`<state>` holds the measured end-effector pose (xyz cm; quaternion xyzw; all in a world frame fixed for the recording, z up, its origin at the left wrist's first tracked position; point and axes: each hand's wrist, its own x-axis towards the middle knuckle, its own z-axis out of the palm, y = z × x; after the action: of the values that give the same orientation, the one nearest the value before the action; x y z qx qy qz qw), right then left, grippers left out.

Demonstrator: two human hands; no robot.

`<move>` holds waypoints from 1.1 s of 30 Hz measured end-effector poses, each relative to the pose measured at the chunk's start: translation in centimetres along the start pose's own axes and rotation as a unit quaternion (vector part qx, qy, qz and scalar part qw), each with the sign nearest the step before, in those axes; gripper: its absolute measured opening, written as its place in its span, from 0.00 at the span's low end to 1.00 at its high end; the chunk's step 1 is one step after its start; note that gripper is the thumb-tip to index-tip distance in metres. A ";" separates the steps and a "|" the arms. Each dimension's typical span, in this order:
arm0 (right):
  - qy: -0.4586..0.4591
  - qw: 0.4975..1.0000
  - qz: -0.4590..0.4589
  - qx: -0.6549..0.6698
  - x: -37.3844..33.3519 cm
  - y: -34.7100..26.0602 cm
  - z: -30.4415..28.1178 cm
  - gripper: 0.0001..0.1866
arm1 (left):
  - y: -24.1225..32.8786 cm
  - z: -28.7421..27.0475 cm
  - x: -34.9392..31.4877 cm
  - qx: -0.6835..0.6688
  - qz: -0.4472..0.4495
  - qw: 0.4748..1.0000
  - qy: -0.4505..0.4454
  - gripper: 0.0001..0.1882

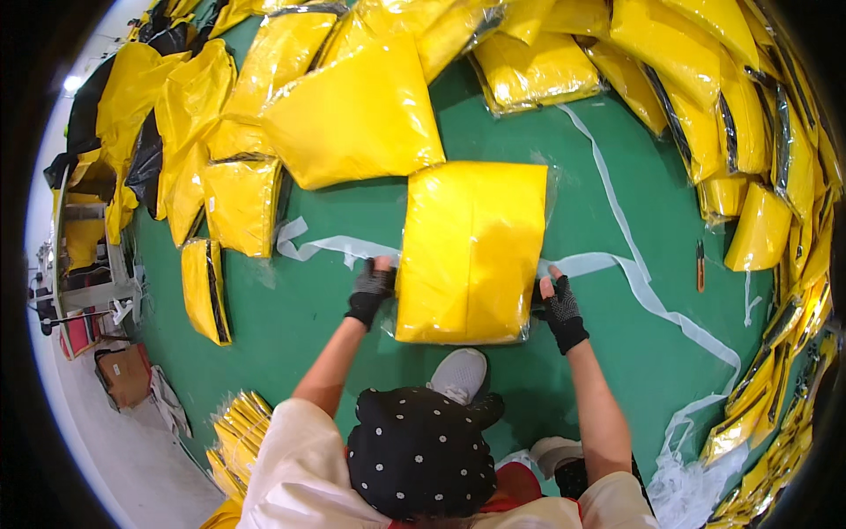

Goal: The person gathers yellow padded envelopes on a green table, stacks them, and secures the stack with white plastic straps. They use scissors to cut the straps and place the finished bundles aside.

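Note:
A folded yellow bundle in a clear plastic bag (471,251) is in front of me, over a white strip (608,263) that runs out on both sides. My left hand (372,289), in a black fingerless glove, grips the bundle's left edge, some fingers hidden by it. At the lower right edge, my right hand (562,310), gloved alike, is closed on the bundle's side, its fingertips beside the white strip. A dark shadow lies under the bundle's near edge.
Yellow bagged bundles (352,115) lie ahead, with piles (687,70) curving down the right. An orange-handled cutter (701,266) rests on the green floor (634,353). Crumpled white strips (692,485) lie lower right. Yellow packs (240,436) are stacked near my left, a shelf (84,238) farther left.

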<state>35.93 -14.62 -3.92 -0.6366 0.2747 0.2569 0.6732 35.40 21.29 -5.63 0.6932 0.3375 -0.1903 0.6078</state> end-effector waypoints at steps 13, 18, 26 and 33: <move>0.155 0.769 -0.324 -0.529 -4.0 -0.4 -5.2 0.33 | 0.9 9.1 2.5 0.023 0.262 0.960 -0.091 0.19; 0.131 0.830 -0.324 -0.435 -3.9 -1.5 -4.5 0.28 | 10.8 0.0 13.2 -0.631 0.120 0.745 -0.181 0.43; -0.002 0.843 -0.276 -0.462 -1.0 -10.0 -10.1 0.32 | 13.2 -1.8 12.2 -0.587 0.206 0.780 -0.072 0.24; -0.123 0.829 -0.324 -0.439 -0.7 -21.5 -8.6 0.48 | 13.1 -3.6 -0.4 -0.401 0.329 0.854 0.049 0.20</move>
<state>50.02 -24.44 11.62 -0.8805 -0.1742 0.1943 0.3957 43.72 24.21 4.70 0.4686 0.1658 0.2071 0.8426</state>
